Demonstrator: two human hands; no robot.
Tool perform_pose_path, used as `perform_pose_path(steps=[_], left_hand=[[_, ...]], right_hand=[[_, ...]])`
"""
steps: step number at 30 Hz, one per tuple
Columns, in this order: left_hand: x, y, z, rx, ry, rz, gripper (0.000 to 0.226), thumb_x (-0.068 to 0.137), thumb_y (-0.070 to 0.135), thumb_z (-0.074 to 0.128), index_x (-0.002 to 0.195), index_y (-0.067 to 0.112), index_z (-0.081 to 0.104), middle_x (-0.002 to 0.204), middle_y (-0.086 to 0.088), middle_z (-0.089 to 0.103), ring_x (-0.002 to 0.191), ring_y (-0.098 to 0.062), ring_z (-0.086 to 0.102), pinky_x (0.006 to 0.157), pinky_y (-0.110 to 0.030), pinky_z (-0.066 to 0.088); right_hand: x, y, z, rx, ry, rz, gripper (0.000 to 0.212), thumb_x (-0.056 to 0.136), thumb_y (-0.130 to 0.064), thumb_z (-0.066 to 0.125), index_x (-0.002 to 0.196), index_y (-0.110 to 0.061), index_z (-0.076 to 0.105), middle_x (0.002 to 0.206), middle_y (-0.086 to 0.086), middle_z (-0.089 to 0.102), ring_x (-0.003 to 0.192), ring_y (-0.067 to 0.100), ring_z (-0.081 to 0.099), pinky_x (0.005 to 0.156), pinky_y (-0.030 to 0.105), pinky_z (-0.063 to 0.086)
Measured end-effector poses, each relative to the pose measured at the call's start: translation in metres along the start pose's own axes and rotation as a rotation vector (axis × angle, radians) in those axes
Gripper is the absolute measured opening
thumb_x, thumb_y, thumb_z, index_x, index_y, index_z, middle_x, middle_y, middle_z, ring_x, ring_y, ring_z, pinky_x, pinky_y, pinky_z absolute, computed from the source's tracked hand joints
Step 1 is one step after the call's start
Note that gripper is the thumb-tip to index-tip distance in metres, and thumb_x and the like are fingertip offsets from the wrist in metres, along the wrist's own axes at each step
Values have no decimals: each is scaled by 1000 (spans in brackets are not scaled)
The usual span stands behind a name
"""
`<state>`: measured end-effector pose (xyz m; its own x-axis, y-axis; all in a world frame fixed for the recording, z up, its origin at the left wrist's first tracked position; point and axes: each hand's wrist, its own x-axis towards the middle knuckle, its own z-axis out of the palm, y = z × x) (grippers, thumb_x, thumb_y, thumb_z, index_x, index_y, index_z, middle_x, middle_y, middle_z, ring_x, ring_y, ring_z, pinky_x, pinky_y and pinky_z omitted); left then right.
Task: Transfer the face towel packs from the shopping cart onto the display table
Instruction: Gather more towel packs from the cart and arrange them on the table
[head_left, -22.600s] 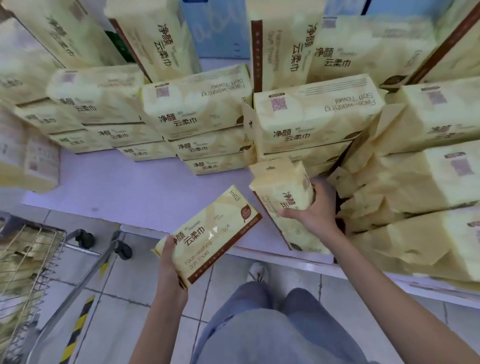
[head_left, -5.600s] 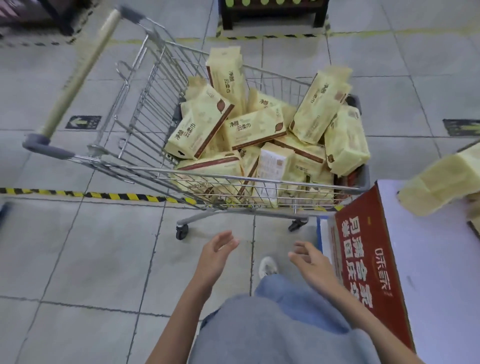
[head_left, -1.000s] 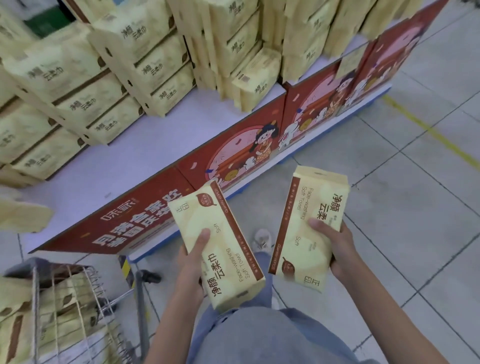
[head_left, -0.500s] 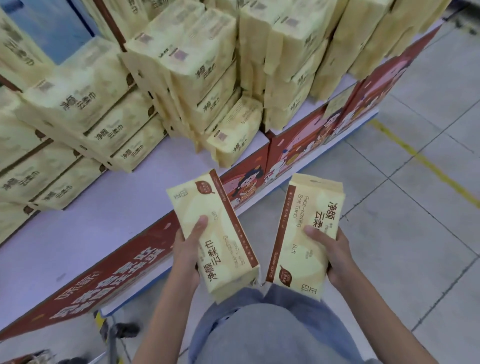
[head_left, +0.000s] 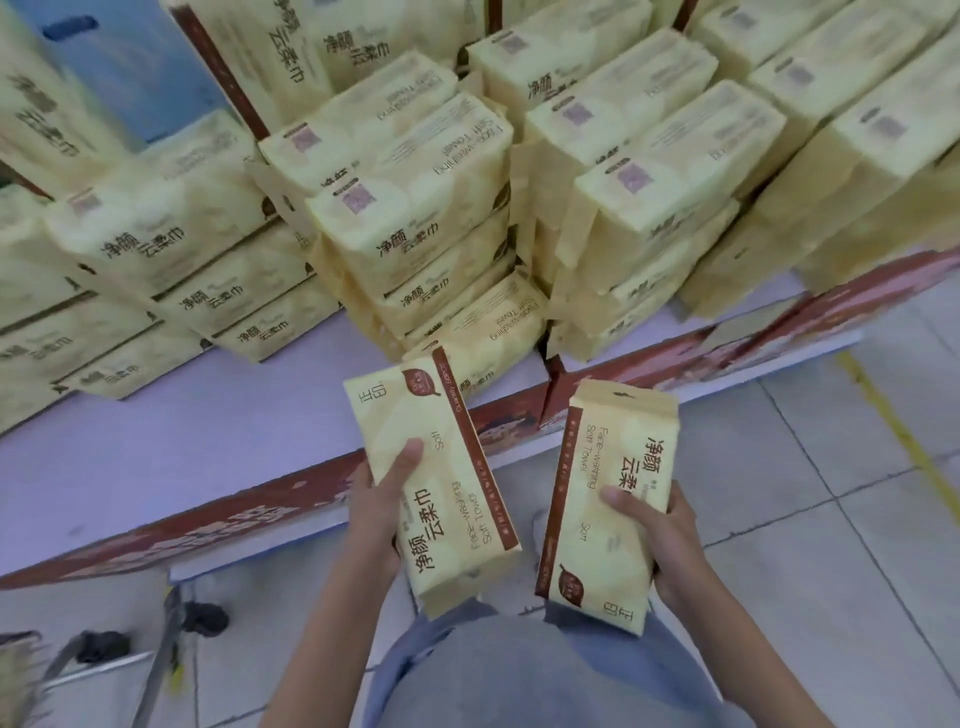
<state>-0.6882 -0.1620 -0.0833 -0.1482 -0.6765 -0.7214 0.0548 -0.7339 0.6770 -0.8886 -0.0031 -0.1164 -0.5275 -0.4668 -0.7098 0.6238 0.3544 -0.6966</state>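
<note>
Two face towel packs, one per hand: the left pack (head_left: 436, 483) is gripped by the left hand (head_left: 376, 514), thumb pressed on its face. The right pack (head_left: 608, 509) is clamped the same way by the right hand (head_left: 660, 540). Compared with half a second before, both packs lie nearer the display table (head_left: 182, 431), and the left pack's top corner now overlaps the table edge at frame centre. Carrying therefore appears nearly over, with setting-down next. Printing reads "净颜 云柔巾", "Face-washing Soft Towel" and "Soft"; the stacked packs (head_left: 415, 218) in the upper frame bear the same. Lettering on the red skirt panel (head_left: 208, 525) is blurred. The shopping cart (head_left: 158, 660) shows only at lower left.
</note>
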Motion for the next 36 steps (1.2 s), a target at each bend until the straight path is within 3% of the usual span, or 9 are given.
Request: perform_pose_path(steps=[5,10,14,20,24,28,32,36], left_hand=[[-15,-5,15,-150,142,45,71,62,32,76,125,10,52,100,-13,74,81,-30,73,58,-40,59],[-27,-11,8,-269,249,84,74,67,31,74,131,7,47,110,-17,70,93,-34,70,76,-49,58],[-32,-7,-2,-307,293,113,70,68,31,73,130,5,49,113,-18,68,98,-36,68,83,-52,55],[-38,-2,-19,-388,339,164,74,70,31,72,133,6,45,117,-19,66,104,-38,65,90,-56,51],[-38,2,-24,-416,355,175,75,70,32,72,134,5,44,118,-19,65,106,-38,64,91,-56,50],[-37,3,-25,-436,377,168,76,69,32,73,134,5,44,119,-20,65,107,-39,63,93,-59,48],[-35,4,-23,-431,383,165,74,70,32,73,132,4,46,117,-21,66,106,-40,63,92,-59,49],[-32,5,-22,-425,380,158,78,64,34,76,131,6,47,113,-19,68,100,-39,66,84,-55,54]], right_hand=[[36,-57,13,-305,-221,-42,68,47,-19,84,108,-15,55,101,7,71,82,22,71,59,34,56],[55,-101,61,-593,-414,-182,81,45,-25,89,115,-21,49,105,0,68,93,21,67,76,40,55],[62,-127,109,-762,-560,-287,92,34,-40,90,114,-27,47,107,-3,66,96,19,65,80,40,54],[63,-154,179,-1193,-725,-744,88,42,-47,90,114,-28,43,110,-7,58,98,16,55,79,36,48],[71,-160,210,-1580,-721,-1121,102,47,-54,86,131,-19,40,125,3,53,112,26,51,89,40,42],[85,-161,220,-1927,-674,-1431,101,51,-54,82,135,-20,37,130,3,49,119,24,46,98,39,33],[101,-165,221,-2104,-676,-1474,99,53,-52,82,135,-21,36,131,2,48,123,23,43,104,39,29],[112,-162,213,-2120,-660,-1459,100,55,-52,82,138,-20,34,134,2,47,123,22,44,103,39,32]])
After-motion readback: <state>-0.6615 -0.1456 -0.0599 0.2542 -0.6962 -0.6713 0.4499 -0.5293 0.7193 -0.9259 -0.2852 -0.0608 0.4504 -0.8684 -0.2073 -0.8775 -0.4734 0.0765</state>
